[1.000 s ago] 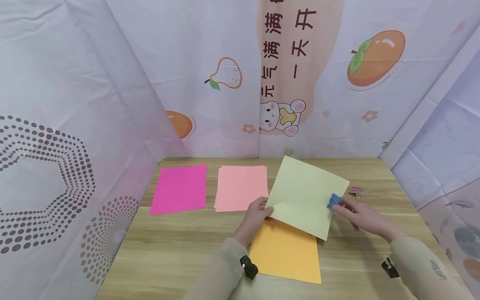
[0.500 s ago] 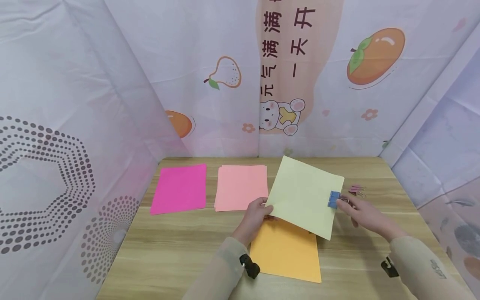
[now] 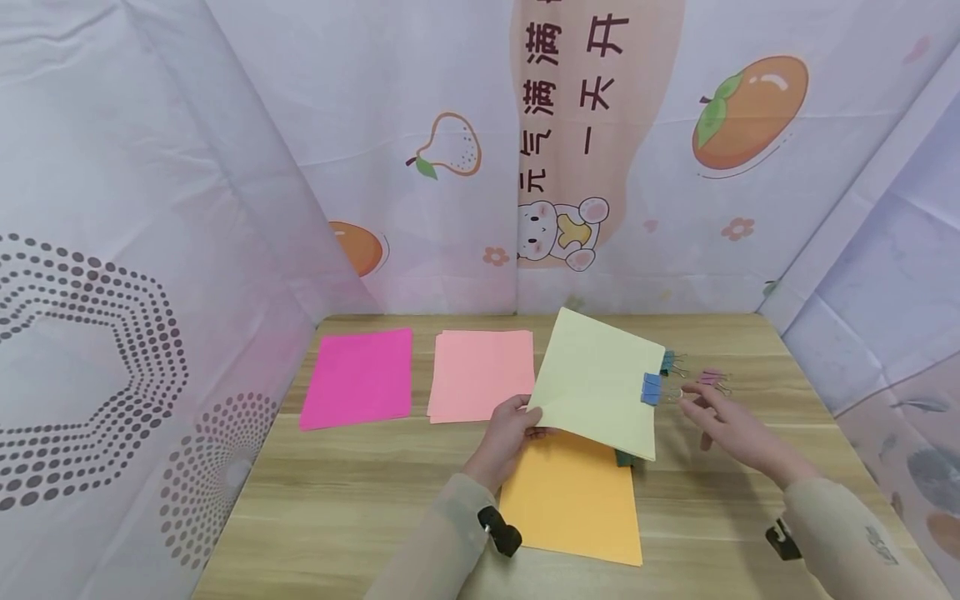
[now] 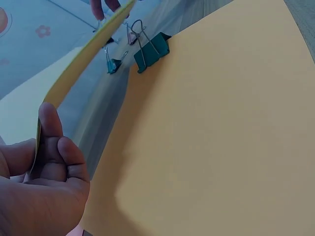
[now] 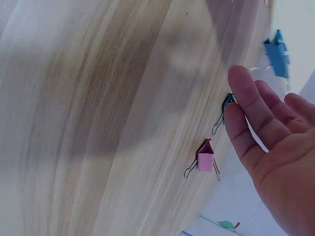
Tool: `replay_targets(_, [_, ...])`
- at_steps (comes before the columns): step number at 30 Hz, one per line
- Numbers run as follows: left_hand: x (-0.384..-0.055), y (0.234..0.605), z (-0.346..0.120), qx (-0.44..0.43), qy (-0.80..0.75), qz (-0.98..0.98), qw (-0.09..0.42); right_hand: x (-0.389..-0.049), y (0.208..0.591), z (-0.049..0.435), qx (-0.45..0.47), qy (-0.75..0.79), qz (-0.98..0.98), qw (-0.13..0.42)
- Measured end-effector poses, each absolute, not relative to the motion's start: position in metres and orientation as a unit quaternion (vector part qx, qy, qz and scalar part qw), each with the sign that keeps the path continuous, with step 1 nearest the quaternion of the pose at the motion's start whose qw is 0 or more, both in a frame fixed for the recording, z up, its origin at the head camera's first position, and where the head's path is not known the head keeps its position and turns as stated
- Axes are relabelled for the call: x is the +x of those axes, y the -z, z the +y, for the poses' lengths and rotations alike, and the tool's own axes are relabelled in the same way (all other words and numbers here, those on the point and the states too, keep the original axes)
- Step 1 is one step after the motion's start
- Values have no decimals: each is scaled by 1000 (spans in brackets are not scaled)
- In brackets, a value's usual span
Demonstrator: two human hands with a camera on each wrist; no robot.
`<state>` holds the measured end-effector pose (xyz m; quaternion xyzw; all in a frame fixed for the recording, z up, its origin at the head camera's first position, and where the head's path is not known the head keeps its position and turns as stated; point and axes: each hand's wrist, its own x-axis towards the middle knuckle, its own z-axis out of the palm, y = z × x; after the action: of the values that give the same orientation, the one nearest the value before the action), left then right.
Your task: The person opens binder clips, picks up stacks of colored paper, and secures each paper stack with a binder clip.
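My left hand [image 3: 512, 442] pinches the left corner of a pale yellow sheet stack [image 3: 596, 379], thumb on top and fingers beneath. The stack is raised and tilted, seen nearly edge-on in the left wrist view. A blue binder clip [image 3: 652, 389] sits on its right edge, wire handles pointing right. Beside those handles is my right hand [image 3: 731, 427], fingers spread a little and apart from the clip in the right wrist view [image 5: 280, 132]. Under the raised stack lie orange sheets [image 3: 573, 508], with a green binder clip [image 4: 152, 51] on their far right edge.
On the table [image 3: 360, 500], a second green binder clip [image 3: 667, 361] and a pink binder clip [image 3: 711, 378] stand at the back right. Magenta sheets [image 3: 358, 377] and light pink sheets [image 3: 482, 375] lie at the back left. Printed curtains enclose the table.
My right hand has let go of the blue clip, which stays on the yellow stack. The stack's right side has shifted left, uncovering both green clips. My left hand keeps its hold.
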<state>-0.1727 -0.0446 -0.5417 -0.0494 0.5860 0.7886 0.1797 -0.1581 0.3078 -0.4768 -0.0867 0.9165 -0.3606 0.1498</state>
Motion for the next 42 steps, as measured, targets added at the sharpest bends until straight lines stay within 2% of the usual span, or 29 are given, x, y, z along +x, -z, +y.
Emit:
replay_targets(21, [-182,541,-37,-60,-787,585,190,-149,486,311,-96,349,918,160])
replay_targets(34, [-195,541,-28,-34,-759,609,226,-146,493,309,-103,349,918,157])
replay_targets(38, [-199,541,-25,-40,-721,652,230,-146,496,311,-107,347,918,158])
replay_targets(42, [-202,538,-22,-27,-620,754,217,-147,498,312,-107,341,920,163])
